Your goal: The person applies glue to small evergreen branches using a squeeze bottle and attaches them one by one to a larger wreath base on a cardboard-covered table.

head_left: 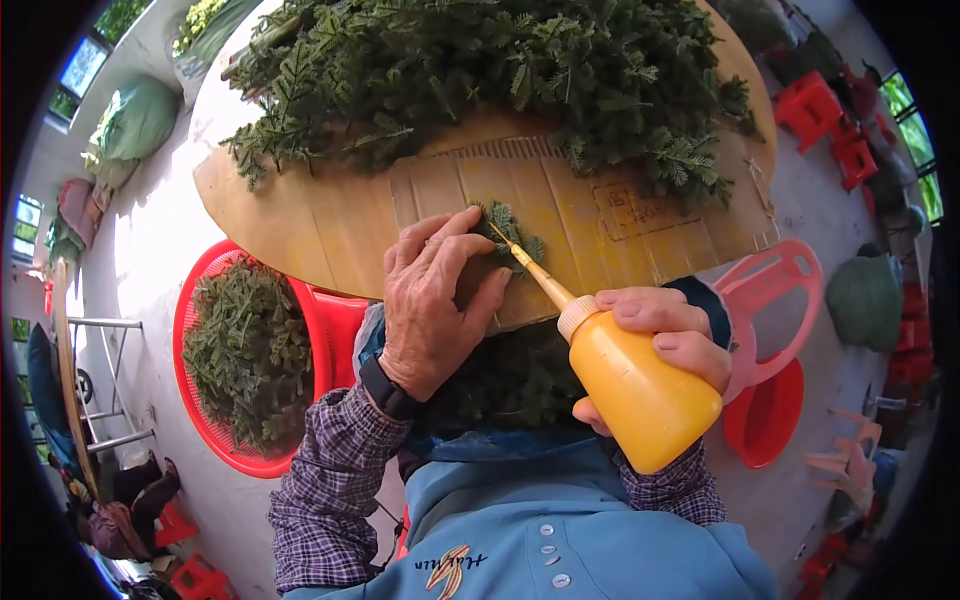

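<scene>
My right hand is wrapped around a yellow squeeze bottle with a pale ribbed cap and a long thin nozzle. The bottle is tilted, and its nozzle tip meets a small green fir sprig, or sits just above it. My left hand, with a dark band on its wrist, holds the sprig down by its left side. The fingertips hide part of the sprig. Beneath it lies a flattened cardboard sheet stained with yellow smears, on a round wooden table.
A big pile of fir branches covers the table's far side. On the left stands a red basket full of cut sprigs. A pink plastic chair and a red basin are at right. A metal ladder stands farther left.
</scene>
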The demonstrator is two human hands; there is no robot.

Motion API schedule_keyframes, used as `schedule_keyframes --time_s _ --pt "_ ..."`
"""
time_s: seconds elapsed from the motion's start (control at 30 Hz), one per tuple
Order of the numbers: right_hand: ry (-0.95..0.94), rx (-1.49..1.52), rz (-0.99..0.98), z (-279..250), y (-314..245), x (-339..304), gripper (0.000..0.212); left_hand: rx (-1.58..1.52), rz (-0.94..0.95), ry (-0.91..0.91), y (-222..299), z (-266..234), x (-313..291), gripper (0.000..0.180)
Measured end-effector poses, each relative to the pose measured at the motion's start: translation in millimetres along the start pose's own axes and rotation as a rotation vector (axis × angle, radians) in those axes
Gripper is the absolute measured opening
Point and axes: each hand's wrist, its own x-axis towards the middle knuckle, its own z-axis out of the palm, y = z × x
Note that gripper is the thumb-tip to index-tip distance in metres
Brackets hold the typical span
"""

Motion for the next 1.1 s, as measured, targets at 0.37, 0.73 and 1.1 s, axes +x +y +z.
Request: schedule_keyframes --time_s 0.37,0.73,1.1 --pt "0.032 0.015 0.053 -12.6 -9.1 -11.8 0.065 0.004 0.016 0.014 -2.1 3.0 -0.4 0.028" --pt "0.069 0.058 0.046 -22.6 -19.0 -21.4 0.066 0.033 0.015 -0.002 0.7 1.1 1.1 0.029" --pt "0.074 0.068 0.092 -32.3 -25.8 -27.9 0.067 0.035 0.013 -0.001 -2.4 3.1 -0.4 0.026"
